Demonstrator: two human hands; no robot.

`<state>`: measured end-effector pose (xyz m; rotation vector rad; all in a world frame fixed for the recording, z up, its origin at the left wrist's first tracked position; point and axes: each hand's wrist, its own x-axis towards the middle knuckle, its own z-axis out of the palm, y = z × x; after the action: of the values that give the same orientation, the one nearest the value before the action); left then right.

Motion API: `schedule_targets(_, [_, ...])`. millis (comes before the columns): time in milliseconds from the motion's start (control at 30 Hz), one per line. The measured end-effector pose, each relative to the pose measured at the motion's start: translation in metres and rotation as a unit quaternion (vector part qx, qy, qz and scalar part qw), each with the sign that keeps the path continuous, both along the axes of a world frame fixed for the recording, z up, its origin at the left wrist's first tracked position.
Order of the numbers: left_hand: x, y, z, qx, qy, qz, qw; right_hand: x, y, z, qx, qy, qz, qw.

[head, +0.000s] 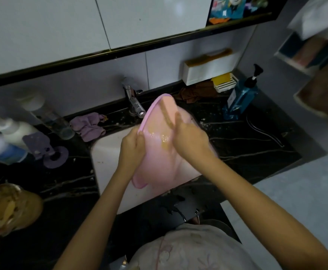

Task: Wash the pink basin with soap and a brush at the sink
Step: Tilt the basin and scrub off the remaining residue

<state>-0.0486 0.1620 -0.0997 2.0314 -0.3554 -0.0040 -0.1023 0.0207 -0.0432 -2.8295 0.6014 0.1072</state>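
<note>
Head camera, looking down: my left hand (133, 143) grips the rim of the pink basin (159, 162), fingers curled over the edge. The basin stands tilted on its side above the white sink (104, 152), its top edge up by the faucet (135, 104) at the sink's back. My right hand (190, 141) is against the basin's broad face over the middle of the sink, and a blurred tan streak (167, 114) runs up from it. Brush or soapy smear, I can't tell, nor whether those fingers are wrapped round anything or lying flat. A yellowish wet patch (165, 143) on the pink just beside that hand looks like soap, so I'd call this the scrubbing step, somewhere mid-job. To do it well, I should hold the rim firm so the basin can't swivel, work overlapping strokes from the top edge down, get into the rim fold, and turn it as I go, always above the sink so the suds drip in. More soap is handy: a yellow bar (222, 79) in its dish behind the sink to the right, a blue pump bottle (241, 98) beyond that.
</note>
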Motion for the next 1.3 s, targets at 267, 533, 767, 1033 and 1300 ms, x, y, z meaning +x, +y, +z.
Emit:
schedule_targets(267, [0.017, 0.006, -0.002, -0.006, 0.016, -0.007, 1.000, -0.064, 0.045, -0.006, 0.024, 0.024, 0.149, 0.988])
schedule_targets(533, [0.020, 0.000, 0.000, -0.042, 0.047, -0.028, 0.998, -0.048, 0.034, -0.034, 0.011, -0.053, 0.092, 0.994])
schedule_targets(767, [-0.010, 0.022, -0.024, -0.042, 0.088, 0.024, 0.995, -0.065, 0.022, -0.056, -0.033, -0.098, 0.125, 0.987])
schedule_targets(1033, [-0.016, 0.029, -0.032, 0.008, 0.066, 0.056, 0.996, -0.013, -0.010, -0.028, -0.008, -0.103, 0.011, 0.995])
schedule_targets(1300, [0.028, 0.028, -0.020, -0.034, 0.054, 0.014, 0.998, -0.077, -0.004, -0.051, -0.046, -0.061, 0.251, 0.965])
